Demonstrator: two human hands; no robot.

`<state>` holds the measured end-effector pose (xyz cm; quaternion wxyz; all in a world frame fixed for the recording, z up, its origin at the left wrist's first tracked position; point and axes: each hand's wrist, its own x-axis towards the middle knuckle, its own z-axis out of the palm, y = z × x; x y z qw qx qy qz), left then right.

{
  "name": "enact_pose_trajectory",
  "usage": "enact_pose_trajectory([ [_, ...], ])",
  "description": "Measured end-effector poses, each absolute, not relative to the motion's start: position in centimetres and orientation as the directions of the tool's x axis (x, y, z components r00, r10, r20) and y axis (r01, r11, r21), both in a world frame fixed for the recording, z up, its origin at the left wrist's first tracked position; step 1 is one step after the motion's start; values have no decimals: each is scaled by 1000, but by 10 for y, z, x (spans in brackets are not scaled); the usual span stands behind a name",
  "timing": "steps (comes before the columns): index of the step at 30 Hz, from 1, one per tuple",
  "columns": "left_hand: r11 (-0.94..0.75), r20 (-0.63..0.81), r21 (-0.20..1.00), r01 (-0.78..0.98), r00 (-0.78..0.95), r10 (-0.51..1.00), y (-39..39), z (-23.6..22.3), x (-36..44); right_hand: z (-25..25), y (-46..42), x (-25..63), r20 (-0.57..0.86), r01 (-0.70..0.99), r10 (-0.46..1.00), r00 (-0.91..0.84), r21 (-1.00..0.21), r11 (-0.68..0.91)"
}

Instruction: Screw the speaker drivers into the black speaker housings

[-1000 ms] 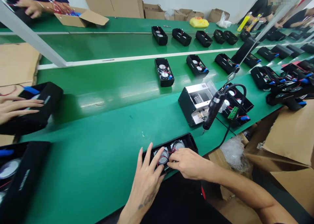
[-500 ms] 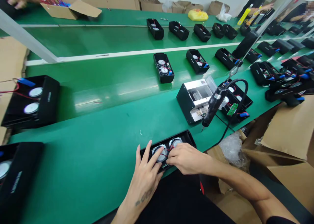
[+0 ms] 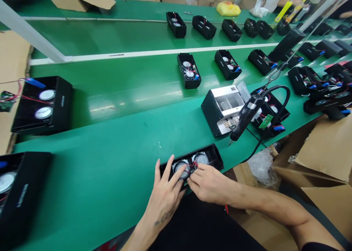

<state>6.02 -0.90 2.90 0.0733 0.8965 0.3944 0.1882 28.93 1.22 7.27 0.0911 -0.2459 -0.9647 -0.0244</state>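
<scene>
A black speaker box lies at a slant at the bench's near edge, its inside facing up. Two round speaker drivers, a left one and a right one, sit in it with red wires between them. Across the box's left end my left hand holds it, fingers spread, one fingertip on the left driver. My right hand is closed, its fingertips pinched together inside the box beside the red wires. What they pinch is hidden. A bit of green shows by the near wall, under the fingers.
A black electric screwdriver hangs on a hook right of the box, before a silver-and-black machine. Other speaker boxes stand along the green belt, with two larger-looking ones at left. Cardboard boxes are at lower right.
The view has shifted slightly, so the scene sits a little differently. Both hands stay at the speaker box; the right fingertips have shifted slightly over the wires.
</scene>
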Motion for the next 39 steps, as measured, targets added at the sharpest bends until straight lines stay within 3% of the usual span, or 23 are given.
enact_pose_trajectory([
  [3,-662,275,334,671,603,749,-9,27,61,70,18,292,100,454,458,-883,-61,889],
  [8,-668,284,311,676,604,744,-10,27,65,72,24,301,-68,431,431,-900,-296,853],
  [15,-703,268,278,655,650,711,-4,21,61,78,19,295,-112,534,537,-836,-387,752],
  [19,-667,178,413,620,663,727,28,25,58,92,47,282,-244,581,528,-813,-370,725],
  [24,-511,-61,622,593,688,724,83,43,51,113,95,273,-373,693,596,-711,-515,505],
  [30,-491,-106,631,601,693,713,101,56,51,113,99,275,-310,663,607,-731,-534,525],
  [39,-417,-177,666,618,675,716,103,60,53,116,102,272,-348,672,622,-702,-613,416],
])
